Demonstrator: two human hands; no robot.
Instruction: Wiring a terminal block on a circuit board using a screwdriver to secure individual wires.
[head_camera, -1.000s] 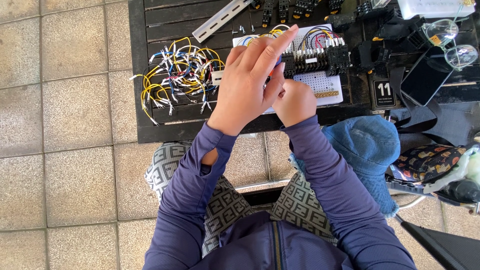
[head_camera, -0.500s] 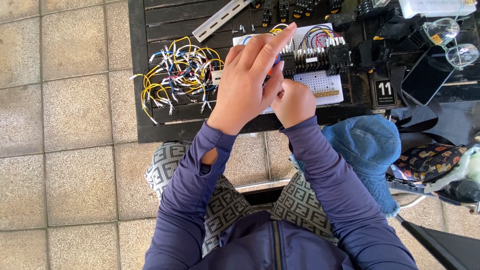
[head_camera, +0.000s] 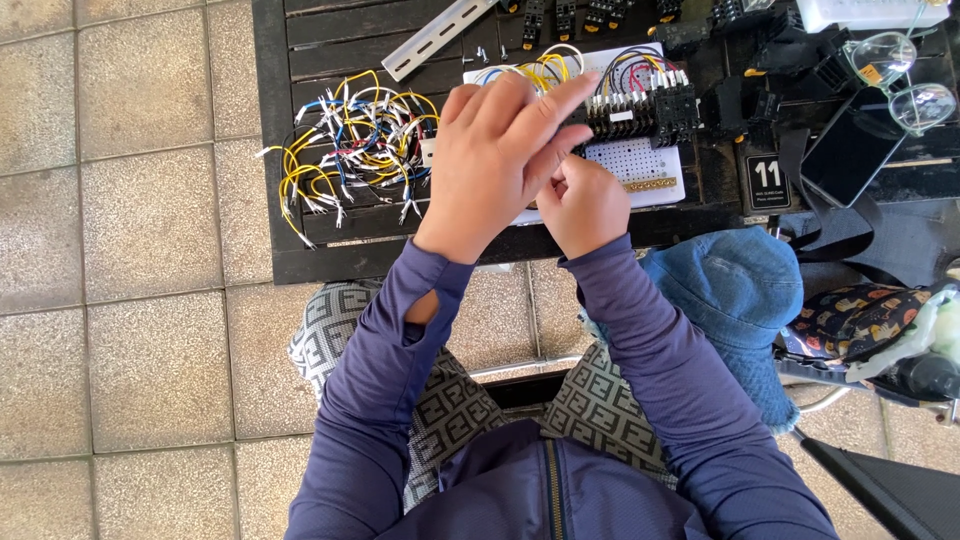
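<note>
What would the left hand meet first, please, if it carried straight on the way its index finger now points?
Most likely the row of black terminal blocks with coloured wires plugged in. The left hand points up and to the right, its fingertip just short of them. How high the finger is above them is unclear from this one view.

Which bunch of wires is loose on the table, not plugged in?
The tangled pile of wires beside the left hand. The other wires loop into black terminal blocks on the white board.

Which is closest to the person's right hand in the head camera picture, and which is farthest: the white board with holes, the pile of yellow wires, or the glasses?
From the right hand:
1. White perforated board, just above it, partly hidden by it.
2. Pile of yellow wires, off to the left, beyond the left hand.
3. Glasses, far at the upper right.
</note>
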